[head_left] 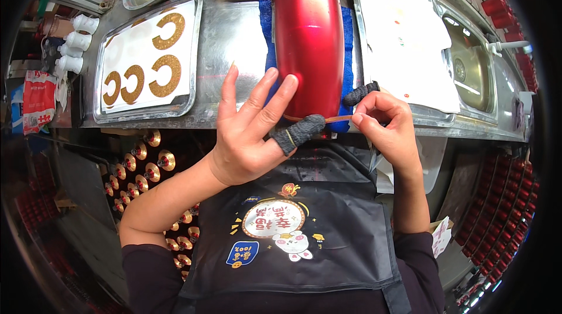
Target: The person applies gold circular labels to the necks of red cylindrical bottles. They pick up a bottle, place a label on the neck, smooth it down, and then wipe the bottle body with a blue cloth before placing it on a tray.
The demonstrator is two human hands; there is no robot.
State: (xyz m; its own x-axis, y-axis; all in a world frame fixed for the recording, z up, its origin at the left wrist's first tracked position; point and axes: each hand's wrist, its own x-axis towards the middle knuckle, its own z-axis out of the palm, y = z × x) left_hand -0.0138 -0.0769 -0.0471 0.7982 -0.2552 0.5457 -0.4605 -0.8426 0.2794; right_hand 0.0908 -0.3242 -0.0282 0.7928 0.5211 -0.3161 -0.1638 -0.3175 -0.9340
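Centrally, the left hand [249, 132], fingers spread, hides the red bottle's [308, 39] base; the right hand [383, 124] pinches a thin strip [336, 118].

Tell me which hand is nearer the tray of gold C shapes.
Left. The left hand is just right of the tray, fingers spread. The right hand is farther right, beyond the red bottle.

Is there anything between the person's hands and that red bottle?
Nothing visible. The left hand rests its fingers against the red bottle, and the right hand pulls a thin strip across its lower end, right beside it.
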